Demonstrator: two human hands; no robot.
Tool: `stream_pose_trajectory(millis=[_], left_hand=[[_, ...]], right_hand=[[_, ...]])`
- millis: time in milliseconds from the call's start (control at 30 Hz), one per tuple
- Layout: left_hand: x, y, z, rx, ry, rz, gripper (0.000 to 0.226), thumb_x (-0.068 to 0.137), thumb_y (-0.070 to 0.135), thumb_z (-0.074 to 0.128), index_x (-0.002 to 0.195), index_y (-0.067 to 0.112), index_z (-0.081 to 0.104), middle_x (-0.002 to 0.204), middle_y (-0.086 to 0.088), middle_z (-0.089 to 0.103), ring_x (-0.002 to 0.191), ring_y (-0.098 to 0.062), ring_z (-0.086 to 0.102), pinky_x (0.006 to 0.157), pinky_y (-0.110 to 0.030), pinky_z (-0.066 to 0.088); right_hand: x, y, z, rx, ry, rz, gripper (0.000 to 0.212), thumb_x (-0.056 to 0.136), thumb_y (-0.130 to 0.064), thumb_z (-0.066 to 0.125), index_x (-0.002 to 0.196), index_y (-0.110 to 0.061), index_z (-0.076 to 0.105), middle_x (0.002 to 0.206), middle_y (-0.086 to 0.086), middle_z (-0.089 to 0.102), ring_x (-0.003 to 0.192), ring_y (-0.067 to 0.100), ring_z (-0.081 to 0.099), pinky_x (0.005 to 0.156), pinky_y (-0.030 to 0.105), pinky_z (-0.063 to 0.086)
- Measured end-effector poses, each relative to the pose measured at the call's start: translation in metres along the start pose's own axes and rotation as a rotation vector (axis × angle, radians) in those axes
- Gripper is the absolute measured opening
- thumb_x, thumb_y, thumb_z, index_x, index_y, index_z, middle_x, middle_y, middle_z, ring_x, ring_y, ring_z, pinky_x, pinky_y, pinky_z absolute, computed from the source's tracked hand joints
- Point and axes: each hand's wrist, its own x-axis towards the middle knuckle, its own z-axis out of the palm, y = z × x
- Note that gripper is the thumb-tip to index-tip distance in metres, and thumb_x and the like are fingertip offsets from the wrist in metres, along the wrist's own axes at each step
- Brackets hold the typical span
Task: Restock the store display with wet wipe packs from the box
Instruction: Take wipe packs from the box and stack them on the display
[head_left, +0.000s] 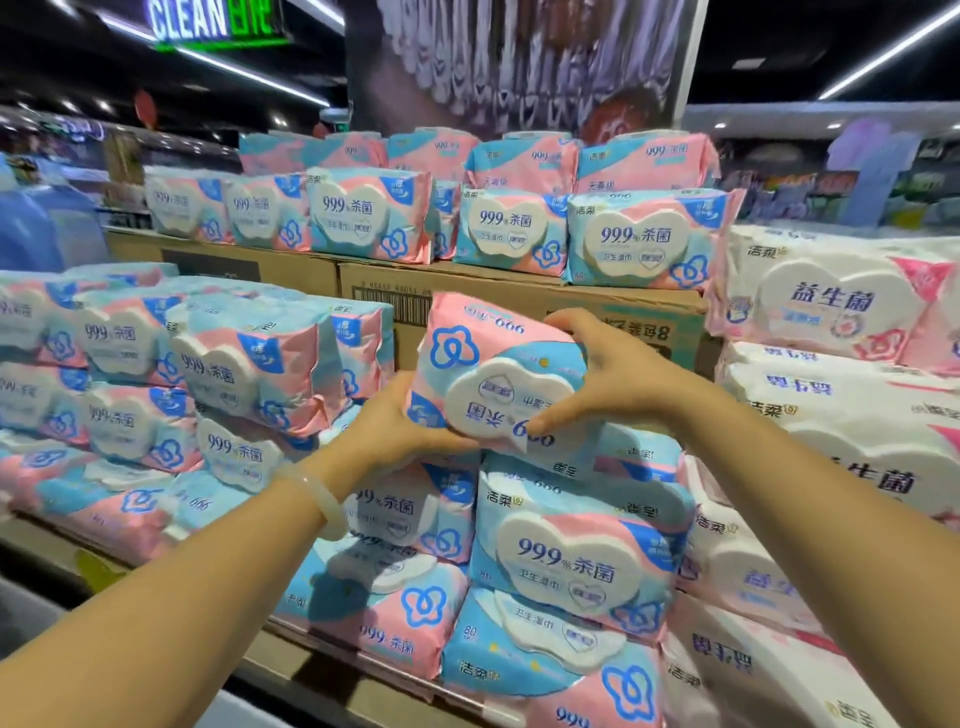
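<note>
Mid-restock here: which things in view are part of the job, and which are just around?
Part of the job:
- pink-and-blue pack, upside down, in the grip of left hand and right hand
- stacked pink-and-blue packs below it
- cardboard boxes carrying the upper row

Just around:
- white packs on the right
- CLEAN sign
- bracelet

**Tiered display, stacked with packs**

Below our fingers (558, 415) we see pink-and-blue wipe packs (576, 561) piled on the lower shelf edge (322, 660). Beyond our fingertips, cardboard boxes (545, 306) form an upper tier bearing a row of packs (644, 239). Right of our fingers, white packs (831, 306) are stacked; left, more pink-and-blue stacks (249, 364).
</note>
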Motion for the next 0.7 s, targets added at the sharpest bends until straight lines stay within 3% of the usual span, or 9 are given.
stream_pose_trajectory(millis=[133, 233, 300, 367, 400, 433, 500, 600, 700], left_hand=[[0.013, 0.050, -0.036, -0.310, 0.128, 0.058, 0.078, 0.052, -0.016, 0.078, 0.108, 0.023, 0.041, 0.100, -0.006, 0.062, 0.077, -0.016, 0.064, 0.056, -0.024, 0.058], [0.033, 0.092, -0.060, -0.191, 0.143, 0.161, 0.096, 0.058, -0.025, 0.070, 0.127, 0.030, 0.032, 0.095, -0.005, 0.061, 0.077, -0.019, 0.060, 0.063, -0.030, 0.057], [0.043, 0.102, -0.059, 0.011, 0.128, 0.163, 0.092, 0.072, -0.021, 0.063, 0.141, 0.027, 0.024, 0.104, -0.006, 0.061, 0.092, -0.018, 0.062, 0.079, -0.031, 0.055], [0.051, 0.092, -0.048, 0.221, 0.061, 0.115, 0.071, 0.080, -0.007, 0.059, 0.141, 0.017, 0.033, 0.122, -0.011, 0.059, 0.112, -0.021, 0.059, 0.095, -0.033, 0.049], [0.052, 0.079, -0.041, 0.276, 0.006, 0.081, 0.061, 0.080, 0.001, 0.062, 0.136, 0.013, 0.041, 0.127, -0.011, 0.059, 0.116, -0.022, 0.058, 0.100, -0.034, 0.047], [0.052, 0.066, -0.033, 0.302, -0.055, 0.048, 0.059, 0.078, 0.009, 0.067, 0.133, 0.012, 0.045, 0.128, -0.009, 0.059, 0.114, -0.021, 0.059, 0.102, -0.033, 0.045], [0.047, 0.046, -0.018, 0.295, -0.133, 0.026, 0.075, 0.068, 0.019, 0.079, 0.133, 0.020, 0.042, 0.127, -0.002, 0.060, 0.107, -0.017, 0.060, 0.101, -0.033, 0.047], [0.049, 0.025, -0.005, 0.426, -0.005, 0.053, 0.098, 0.048, 0.039, 0.085, 0.135, 0.029, 0.040, 0.134, -0.003, 0.051, 0.125, -0.022, 0.048, 0.109, -0.042, 0.037], [0.047, 0.010, 0.003, 0.293, 0.109, -0.090, 0.124, 0.045, 0.038, 0.091, 0.145, 0.023, 0.019, 0.147, -0.007, 0.032, 0.138, -0.024, 0.031, 0.115, -0.040, 0.029]], right_hand=[[0.004, -0.005, 0.005, 0.545, 0.153, -0.072, 0.086, 0.058, -0.023, 0.091, 0.129, -0.027, 0.043, 0.121, -0.012, 0.058, 0.109, 0.006, 0.059, 0.095, 0.029, 0.053], [0.021, -0.016, 0.033, 0.654, 0.181, -0.054, 0.053, 0.071, -0.022, 0.083, 0.114, -0.030, 0.053, 0.121, -0.006, 0.062, 0.110, 0.009, 0.061, 0.096, 0.027, 0.051], [0.028, -0.020, 0.049, 0.742, 0.151, 0.059, 0.029, 0.074, -0.031, 0.080, 0.096, -0.028, 0.061, 0.116, 0.001, 0.067, 0.105, 0.017, 0.065, 0.096, 0.031, 0.053], [0.027, -0.014, 0.058, 0.964, 0.251, 0.204, 0.038, 0.077, -0.027, 0.078, 0.108, -0.017, 0.059, 0.126, 0.011, 0.064, 0.098, 0.017, 0.065, 0.085, 0.023, 0.055], [0.023, -0.008, 0.060, 1.049, 0.368, 0.282, 0.056, 0.078, -0.021, 0.078, 0.125, -0.012, 0.050, 0.134, 0.010, 0.057, 0.103, 0.016, 0.062, 0.087, 0.022, 0.051], [0.019, 0.000, 0.059, 1.083, 0.472, 0.340, 0.078, 0.078, -0.017, 0.077, 0.142, -0.009, 0.033, 0.139, 0.007, 0.049, 0.112, 0.015, 0.056, 0.093, 0.024, 0.046], [0.017, 0.015, 0.053, 1.057, 0.524, 0.338, 0.104, 0.074, -0.020, 0.079, 0.152, -0.013, 0.011, 0.147, 0.004, 0.038, 0.127, 0.015, 0.047, 0.106, 0.033, 0.040], [0.026, 0.025, 0.041, 0.735, 0.343, 0.321, 0.125, 0.041, -0.058, 0.088, 0.145, -0.020, 0.031, 0.141, 0.001, 0.050, 0.124, 0.019, 0.055, 0.106, 0.045, 0.045], [0.038, 0.057, 0.055, 0.581, 0.238, 0.321, 0.121, 0.029, -0.065, 0.089, 0.133, -0.021, 0.046, 0.122, -0.002, 0.067, 0.111, 0.019, 0.066, 0.095, 0.046, 0.054]])
